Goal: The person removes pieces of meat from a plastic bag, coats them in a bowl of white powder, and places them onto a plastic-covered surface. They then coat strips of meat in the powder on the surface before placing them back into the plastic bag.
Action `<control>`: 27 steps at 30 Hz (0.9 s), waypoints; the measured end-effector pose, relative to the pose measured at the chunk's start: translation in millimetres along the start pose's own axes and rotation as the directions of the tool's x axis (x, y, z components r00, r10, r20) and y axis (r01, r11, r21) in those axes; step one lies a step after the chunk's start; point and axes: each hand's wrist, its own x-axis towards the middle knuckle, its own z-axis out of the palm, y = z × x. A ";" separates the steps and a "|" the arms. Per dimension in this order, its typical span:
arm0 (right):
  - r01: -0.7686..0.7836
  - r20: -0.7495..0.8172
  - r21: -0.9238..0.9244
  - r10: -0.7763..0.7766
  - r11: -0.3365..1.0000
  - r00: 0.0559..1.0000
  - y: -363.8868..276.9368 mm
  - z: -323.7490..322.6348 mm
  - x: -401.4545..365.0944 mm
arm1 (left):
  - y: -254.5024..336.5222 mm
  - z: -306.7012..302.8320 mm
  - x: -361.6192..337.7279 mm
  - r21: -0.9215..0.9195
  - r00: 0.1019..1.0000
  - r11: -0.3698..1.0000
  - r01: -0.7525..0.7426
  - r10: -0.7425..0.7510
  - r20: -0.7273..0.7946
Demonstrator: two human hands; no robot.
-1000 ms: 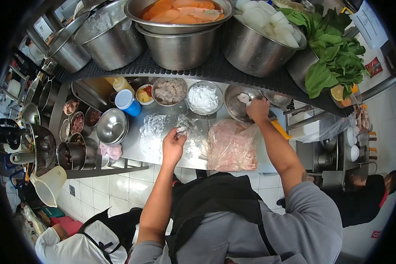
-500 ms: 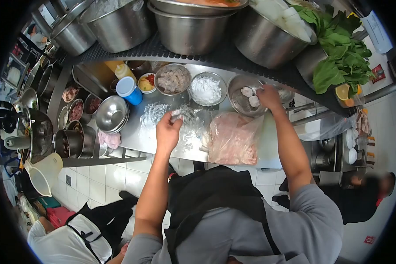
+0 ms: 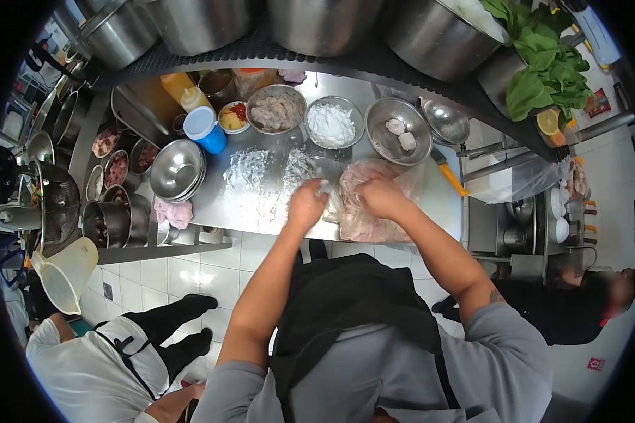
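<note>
A clear plastic bag of pale pink meat (image 3: 374,227) lies on the steel counter in front of me. My right hand (image 3: 386,197) is on top of it, fingers bent and pinching the film. At the bag's left edge is my left hand (image 3: 307,206), its fingers curled together with something whitish at the tips that I cannot make out. Patches of white flour (image 3: 250,170) cover the counter left of my hands. Behind them stand a bowl of white powder (image 3: 331,125), a bowl of pale minced filling (image 3: 275,111) and a steel bowl (image 3: 416,146) holding two white-dusted pieces (image 3: 406,142).
A knife with a yellow handle (image 3: 453,178) lies on the white cutting board (image 3: 441,215). Stacked steel bowls (image 3: 176,169) and a blue tub with a white lid (image 3: 206,131) sit to the left. Large pots line the shelf (image 3: 261,62) overhead. Co-workers stand on both sides.
My right hand has left the steel bowl with the two dusted pieces and come down onto the bag. My left hand has moved right, from the flour to the bag's edge.
</note>
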 end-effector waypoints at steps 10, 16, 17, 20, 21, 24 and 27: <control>-0.404 -0.254 -0.209 0.349 0.891 0.902 -20.1 -7.1 -8.3 | 22.0 40.4 -21.9 0.182 0.940 0.945 -0.270 0.217 0.263; -0.368 -0.091 -0.210 0.356 0.906 0.930 -29.1 -5.2 14.2 | 20.7 27.5 -22.9 0.181 0.926 0.972 -0.150 0.074 0.372; -0.359 -0.111 -0.200 0.343 0.911 0.933 -32.8 -4.9 14.7 | 20.1 24.3 -24.2 0.167 0.926 0.976 -0.138 0.067 0.373; -0.322 -0.163 -0.323 0.283 0.890 0.945 -33.0 9.5 16.4 | 15.1 17.5 -26.9 0.150 0.923 0.980 -0.135 0.069 0.379; -0.305 -0.175 -0.388 0.255 0.870 0.951 -35.2 10.8 17.8 | 13.0 16.3 -27.3 0.158 0.921 0.976 -0.151 0.081 0.381; -0.274 -0.061 -0.400 0.273 0.875 0.960 -39.9 9.8 15.9 | 8.2 10.1 -30.3 0.145 0.915 0.977 -0.157 0.088 0.394; -0.296 -0.013 -0.377 0.315 0.878 0.949 -48.2 5.5 12.3 | 3.6 3.7 -34.0 0.123 0.923 0.980 -0.153 0.097 0.372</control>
